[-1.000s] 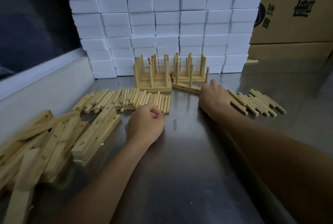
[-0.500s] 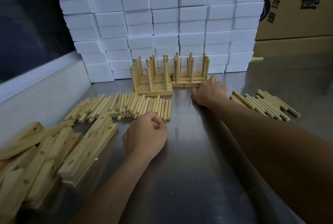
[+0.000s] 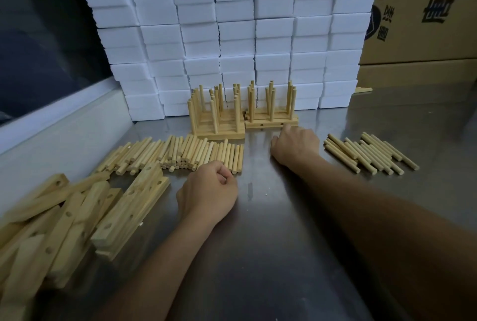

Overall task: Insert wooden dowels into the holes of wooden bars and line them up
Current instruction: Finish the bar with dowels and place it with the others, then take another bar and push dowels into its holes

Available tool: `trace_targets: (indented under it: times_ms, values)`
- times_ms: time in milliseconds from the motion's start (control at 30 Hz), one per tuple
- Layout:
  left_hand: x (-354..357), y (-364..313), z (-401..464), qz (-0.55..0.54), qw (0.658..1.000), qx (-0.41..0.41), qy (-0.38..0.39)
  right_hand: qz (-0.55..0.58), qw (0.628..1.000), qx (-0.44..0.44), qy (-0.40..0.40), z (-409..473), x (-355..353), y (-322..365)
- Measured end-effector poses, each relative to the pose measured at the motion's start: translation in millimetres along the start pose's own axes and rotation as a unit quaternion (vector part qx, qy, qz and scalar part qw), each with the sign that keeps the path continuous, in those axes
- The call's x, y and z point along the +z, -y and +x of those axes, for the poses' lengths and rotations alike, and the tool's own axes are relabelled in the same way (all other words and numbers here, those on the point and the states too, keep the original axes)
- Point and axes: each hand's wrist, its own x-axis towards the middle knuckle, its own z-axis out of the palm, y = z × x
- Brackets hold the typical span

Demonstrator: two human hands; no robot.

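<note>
on the tabletop (image 3: 284,256), the bars with standing dowels (image 3: 242,119) sit at the back, right in front of a wall of foam blocks (image 3: 232,36). loose dowels (image 3: 180,153) lie before them on the left, another dowel bunch (image 3: 369,153) on the right, and the bare bars (image 3: 64,220) are piled at far left.

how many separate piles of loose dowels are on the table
2. The big pile lies left of centre, behind the left hand; the small pile lies to the right of the right hand. More may be out of view.
</note>
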Motion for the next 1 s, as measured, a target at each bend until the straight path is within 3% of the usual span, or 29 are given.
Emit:
trace_targets:
  times_ms: [200, 500, 667, 767, 867, 1000]
  values:
    - [-0.8, -2.2, -2.3, 0.012, 1.000, -0.001, 0.002, -0.012, 1.000, -0.018, 0.008, -43.6, -10.5, 1.3]
    - [-3.2, -5.1, -9.3, 0.052, 0.998, 0.040, -0.011, 0.085, 0.996, -0.019, 0.017, -102.0, -19.6, -16.9]
    - [-9.7, -7.3, -10.8, 0.079, 0.993, 0.059, -0.072, 0.172, 0.985, -0.015, 0.024, -107.2, -25.0, -25.6]
    - [-22.7, -7.4, -2.6, 0.168, 0.975, 0.066, -0.128, 0.234, 0.972, -0.005, 0.016, -106.0, -25.1, -28.4]
    - [-37.3, -5.6, 7.3, 0.285, 0.949, 0.023, -0.134, 0.263, 0.965, 0.003, 0.015, -105.0, -23.7, -29.9]
    - [-58.9, 8.3, 16.7, 0.371, 0.923, -0.086, -0.055, 0.272, 0.962, 0.009, 0.015, -103.7, -22.7, -29.8]
